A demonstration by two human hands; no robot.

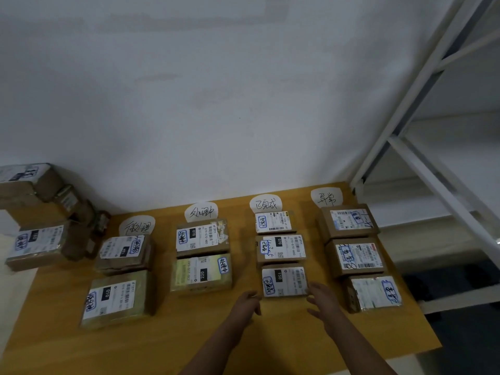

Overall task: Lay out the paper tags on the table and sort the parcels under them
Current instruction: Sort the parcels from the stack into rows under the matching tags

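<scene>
Several white paper tags with handwriting lie along the far edge of the wooden table [173,342]: one at the left [137,225], a second [201,211], a third [266,203] and one at the right [326,197]. Brown parcels with white labels lie in columns under each tag. The nearest parcel of the third column [284,282] sits between my hands. My left hand [247,303] is beside its left edge and my right hand [323,299] is beside its right edge. Both have fingers apart and hold nothing.
A pile of unsorted brown parcels [35,212] is stacked at the table's far left against the white wall. A white metal shelf frame [422,147] stands to the right of the table. The table's near edge runs below my forearms.
</scene>
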